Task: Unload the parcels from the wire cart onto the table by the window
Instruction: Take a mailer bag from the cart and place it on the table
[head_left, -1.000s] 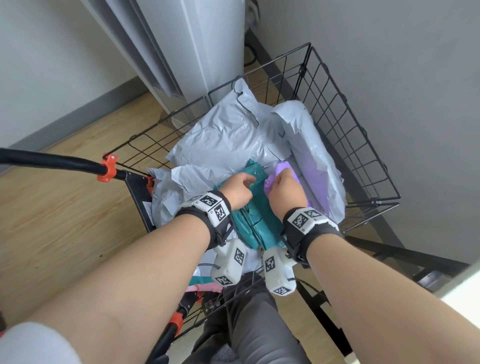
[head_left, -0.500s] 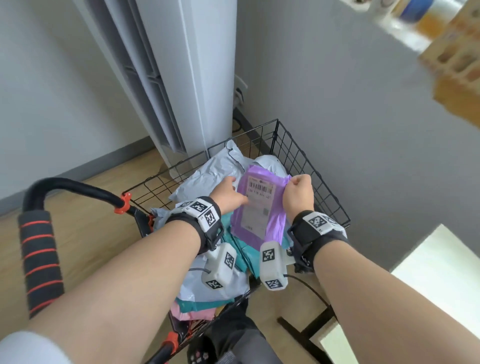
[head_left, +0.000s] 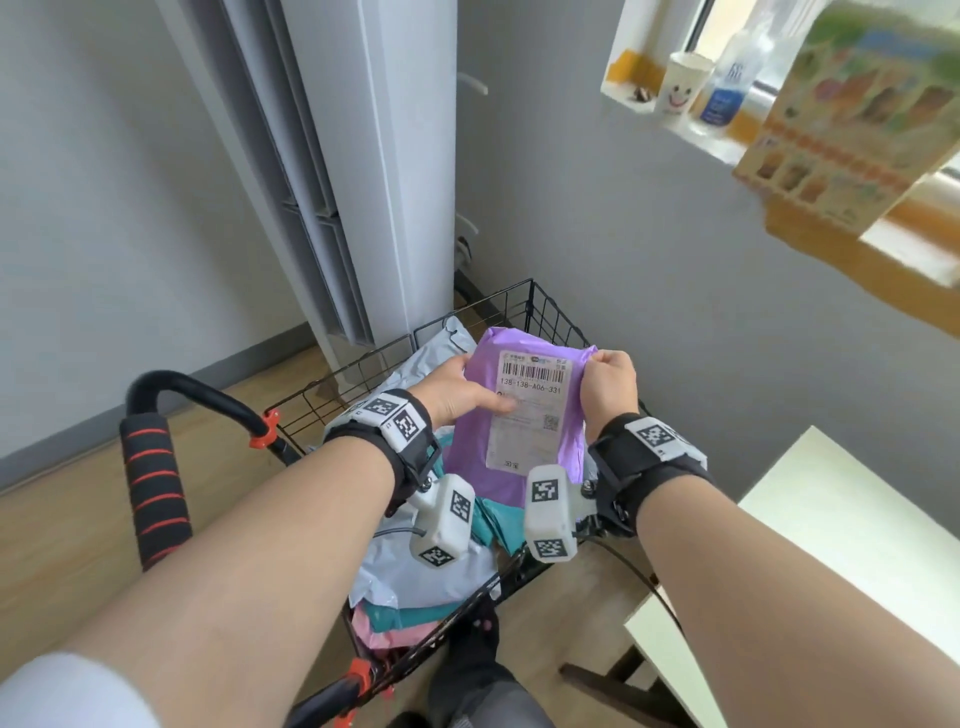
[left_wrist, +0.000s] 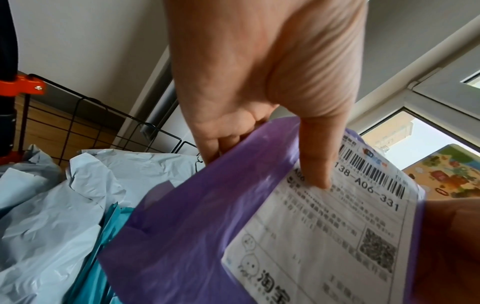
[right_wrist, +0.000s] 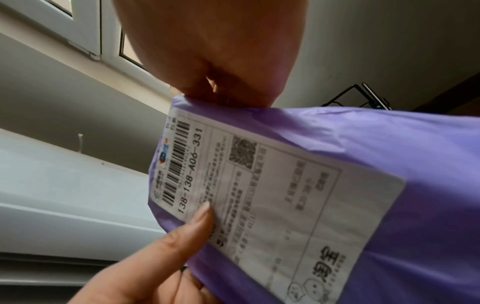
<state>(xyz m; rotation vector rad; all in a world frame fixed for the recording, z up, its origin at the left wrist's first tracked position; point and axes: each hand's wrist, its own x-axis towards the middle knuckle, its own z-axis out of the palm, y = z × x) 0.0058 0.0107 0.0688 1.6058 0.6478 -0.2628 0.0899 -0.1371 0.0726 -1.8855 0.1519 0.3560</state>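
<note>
Both hands up: left hand (head_left: 457, 389) and right hand (head_left: 609, 384) each pinch one purple plastic mailer (head_left: 524, 415) above the black wire cart (head_left: 467, 327), where several grey (head_left: 431, 358), teal and pink parcels lie piled, uncountable.

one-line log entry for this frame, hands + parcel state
phase: lifting | purple parcel: above wire cart | left hand: holds left edge | right hand: pinches top corner | table: bare

Reads "138-138-A06-331" under a barcode on the white label (head_left: 529, 408) of the purple parcel (head_left: 470, 447). Below that number, a QR code.
</note>
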